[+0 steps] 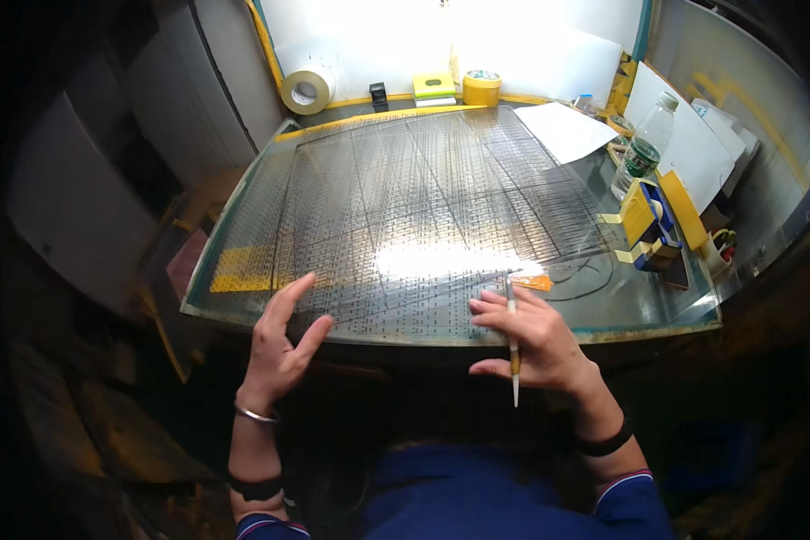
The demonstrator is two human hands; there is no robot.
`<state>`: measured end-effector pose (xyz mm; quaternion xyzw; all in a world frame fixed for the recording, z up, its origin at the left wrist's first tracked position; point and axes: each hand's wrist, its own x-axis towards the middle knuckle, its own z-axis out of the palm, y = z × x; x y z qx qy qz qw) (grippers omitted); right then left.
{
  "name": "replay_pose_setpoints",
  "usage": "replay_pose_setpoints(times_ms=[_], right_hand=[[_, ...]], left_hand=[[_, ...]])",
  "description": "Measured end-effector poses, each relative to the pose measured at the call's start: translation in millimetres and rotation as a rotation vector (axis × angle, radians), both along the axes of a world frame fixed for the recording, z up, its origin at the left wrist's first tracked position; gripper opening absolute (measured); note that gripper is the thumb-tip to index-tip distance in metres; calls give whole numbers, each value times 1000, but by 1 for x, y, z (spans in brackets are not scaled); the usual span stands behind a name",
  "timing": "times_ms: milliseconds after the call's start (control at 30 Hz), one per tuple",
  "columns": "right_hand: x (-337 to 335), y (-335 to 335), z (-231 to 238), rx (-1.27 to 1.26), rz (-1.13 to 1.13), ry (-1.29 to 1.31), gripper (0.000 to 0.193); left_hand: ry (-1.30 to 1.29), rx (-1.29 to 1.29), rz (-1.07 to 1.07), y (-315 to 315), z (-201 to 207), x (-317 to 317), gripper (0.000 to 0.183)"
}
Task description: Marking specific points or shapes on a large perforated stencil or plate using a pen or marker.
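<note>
On the glass-topped table (652, 310) lies a large see-through film sheet (396, 193) covered with rows of small dark marks and long dark lines. My left hand (280, 346) hovers at the sheet's near left edge, its thumb and fingers apart and nothing in it. At the near right, my right hand (540, 337) holds a slim pen-like tool (515, 360) between its fingers, the pale tapered end toward me and the thumb held away. Its far end is lost in glare, so its exact kind cannot be told. Just beyond those fingers sits a small orange piece (531, 283).
Along the back stand a tape roll (306, 91), a black tape dispenser (378, 94), a yellow-green box (434, 86) and a yellow jar (481, 88). To the right are white paper (567, 130), a plastic bottle (648, 144) and a blue-and-yellow tape holder (648, 220).
</note>
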<state>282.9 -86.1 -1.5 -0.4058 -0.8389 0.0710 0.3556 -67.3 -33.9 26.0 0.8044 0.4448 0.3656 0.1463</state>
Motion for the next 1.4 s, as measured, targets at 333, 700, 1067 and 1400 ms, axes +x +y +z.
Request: replay_pose_setpoints(times_ms=[333, 700, 1067, 1400], right_hand=[[6, -25, -20, 30, -176, 150, 16], [24, -36, -23, 92, -130, 237, 14], [34, -48, -5, -141, 115, 496, 18], [47, 1, -8, -307, -414, 767, 10]], left_hand=[[394, 75, 78, -34, -27, -70, 85], [475, -27, 141, -15, -28, -77, 79], [504, 377, -231, -6, 3, 15, 29], [608, 240, -359, -15, -5, 50, 32]])
